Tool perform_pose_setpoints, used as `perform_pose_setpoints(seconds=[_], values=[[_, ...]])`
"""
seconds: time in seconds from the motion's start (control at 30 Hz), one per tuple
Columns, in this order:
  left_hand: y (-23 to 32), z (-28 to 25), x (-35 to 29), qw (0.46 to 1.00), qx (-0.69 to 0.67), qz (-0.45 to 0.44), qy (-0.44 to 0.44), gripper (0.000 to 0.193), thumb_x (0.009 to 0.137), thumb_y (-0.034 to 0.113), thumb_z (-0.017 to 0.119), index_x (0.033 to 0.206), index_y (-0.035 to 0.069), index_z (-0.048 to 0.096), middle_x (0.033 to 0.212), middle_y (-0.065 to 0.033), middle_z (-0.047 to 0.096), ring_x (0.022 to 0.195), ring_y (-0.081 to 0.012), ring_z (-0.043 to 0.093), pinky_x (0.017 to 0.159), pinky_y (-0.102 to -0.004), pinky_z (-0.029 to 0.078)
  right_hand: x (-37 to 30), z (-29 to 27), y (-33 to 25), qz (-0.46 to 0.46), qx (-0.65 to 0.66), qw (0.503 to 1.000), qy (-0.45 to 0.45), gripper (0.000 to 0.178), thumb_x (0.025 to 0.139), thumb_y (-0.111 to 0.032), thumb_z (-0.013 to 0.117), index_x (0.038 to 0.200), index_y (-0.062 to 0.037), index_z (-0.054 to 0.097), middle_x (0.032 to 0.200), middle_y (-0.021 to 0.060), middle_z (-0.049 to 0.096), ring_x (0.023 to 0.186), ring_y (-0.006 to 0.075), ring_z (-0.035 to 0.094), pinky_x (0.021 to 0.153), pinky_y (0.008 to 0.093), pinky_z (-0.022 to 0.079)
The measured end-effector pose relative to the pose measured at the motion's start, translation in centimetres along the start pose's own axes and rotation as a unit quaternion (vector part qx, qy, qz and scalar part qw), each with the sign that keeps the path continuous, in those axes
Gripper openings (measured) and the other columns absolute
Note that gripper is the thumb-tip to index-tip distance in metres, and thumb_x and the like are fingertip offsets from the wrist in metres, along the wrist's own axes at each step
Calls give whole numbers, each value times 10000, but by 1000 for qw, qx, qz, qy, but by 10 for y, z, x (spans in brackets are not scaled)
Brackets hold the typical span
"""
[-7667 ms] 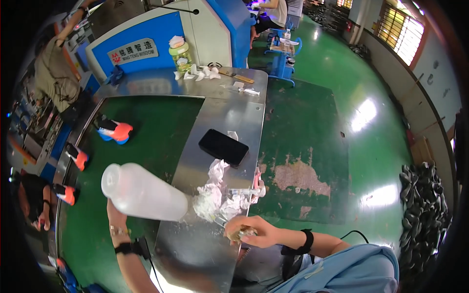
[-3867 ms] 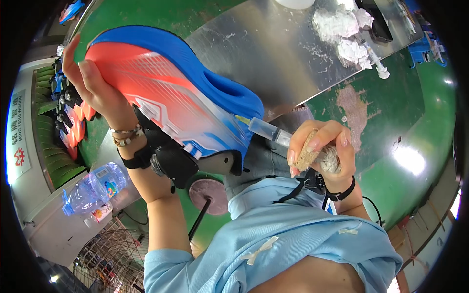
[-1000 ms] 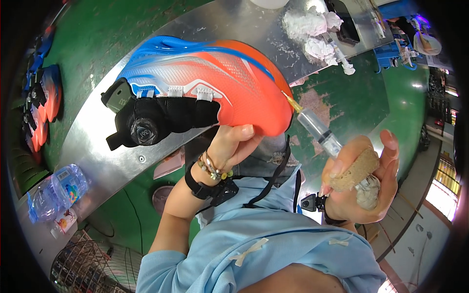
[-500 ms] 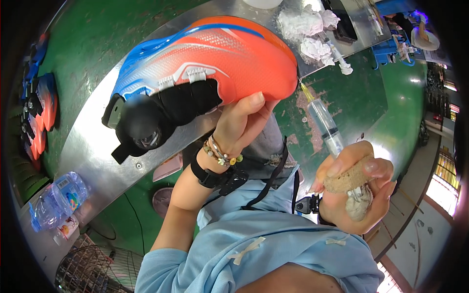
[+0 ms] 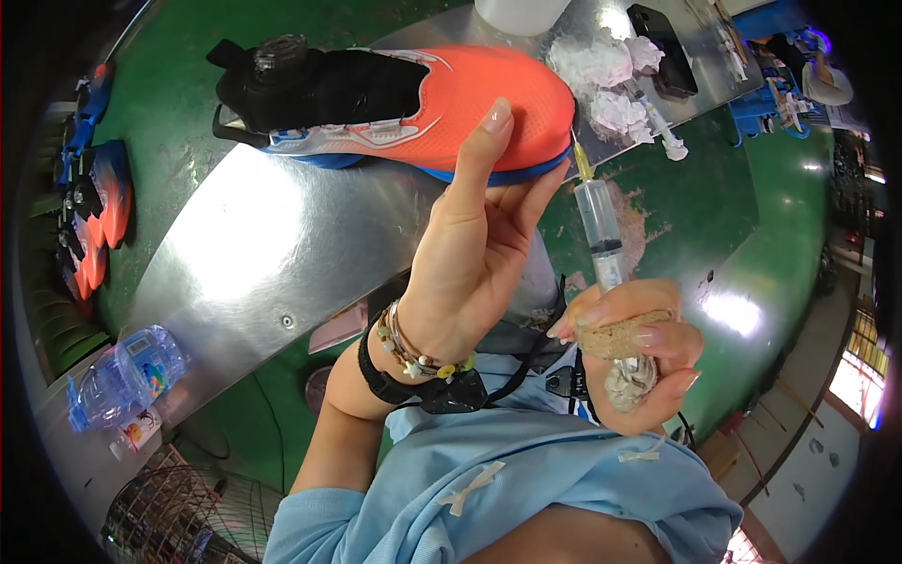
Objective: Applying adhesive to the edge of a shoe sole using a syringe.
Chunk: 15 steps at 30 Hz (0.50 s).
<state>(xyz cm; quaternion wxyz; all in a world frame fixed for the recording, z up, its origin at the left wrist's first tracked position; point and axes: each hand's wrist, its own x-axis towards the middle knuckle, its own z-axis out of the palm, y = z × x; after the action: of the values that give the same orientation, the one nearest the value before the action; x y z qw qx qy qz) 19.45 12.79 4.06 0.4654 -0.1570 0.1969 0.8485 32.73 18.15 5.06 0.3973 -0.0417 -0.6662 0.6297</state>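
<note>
Your left hand (image 5: pixel 470 230) gripped the shoe (image 5: pixel 442 94) by its toe, thumb above and fingers beneath, raised over the worktop (image 5: pixel 225 244) with the toe toward its right edge. Your right hand (image 5: pixel 658 340) curled around a syringe (image 5: pixel 598 226), block (image 5: pixel 611 336) and wad (image 5: pixel 631 383), the tip beside the toe, contact unclear.

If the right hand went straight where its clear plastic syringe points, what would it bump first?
Probably the blue-soled, coral-orange shoe: the syringe in the right hand aims toward its toe, though depth is unclear.
</note>
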Motion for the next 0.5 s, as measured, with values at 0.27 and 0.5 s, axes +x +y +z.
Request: perform_pose_setpoints(seconds=[0.27,0.5], values=[[0,6,-1,1000,-3,0,21,294,832,216,627,1032,9,569,998,-47,602,885,-130,590,887,-281,490,-6,-6,8,-33,-33,999,-27,564,938,-467,202,975,-18,540,761,179,584,637,228,600,515,305,487],[-2,-20,-10,999,19,-22,21,260,837,172,614,1038,14,566,1031,-52,601,978,-168,571,934,-339,457,-2,-27,8,-45,-9,999,26,582,904,-543,247,1190,-51,369,976,227,489,671,254,581,567,327,513]])
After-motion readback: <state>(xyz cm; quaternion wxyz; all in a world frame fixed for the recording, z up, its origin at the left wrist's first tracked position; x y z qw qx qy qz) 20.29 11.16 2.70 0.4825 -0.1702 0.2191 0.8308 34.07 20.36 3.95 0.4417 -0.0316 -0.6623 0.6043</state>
